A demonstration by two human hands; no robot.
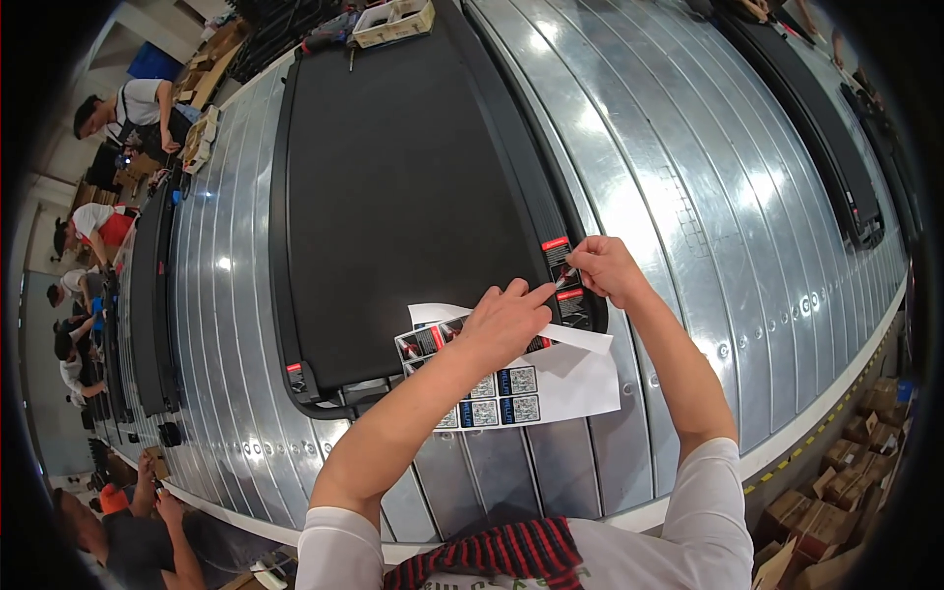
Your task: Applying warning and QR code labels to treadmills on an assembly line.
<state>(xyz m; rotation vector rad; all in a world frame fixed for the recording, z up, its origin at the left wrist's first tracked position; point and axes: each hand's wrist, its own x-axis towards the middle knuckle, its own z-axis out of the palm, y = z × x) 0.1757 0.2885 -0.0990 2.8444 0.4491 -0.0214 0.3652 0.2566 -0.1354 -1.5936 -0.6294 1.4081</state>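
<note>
a co-worker point(143, 108) in a white top bends forward at ten o'clock. a ribbed metal table point(231, 324) bears a flat black deck point(393, 177), at twelve. white printed sheets point(580, 383) lie over its near edge, toward six. above them, the left hand point(500, 329) stretches its forefinger to the red-and-black label point(557, 250) on the deck's rail, at two; its grip i cannot tell. the right hand point(606, 272), at three, pinches thumb and forefinger together beside that label. cardboard boxes point(836, 467) sit at four.

On the black treadmill point(403, 197) we see red-and-black labels point(572, 311), mostly too small to read; a white sheet point(590, 388) carries square codes point(524, 382).
</note>
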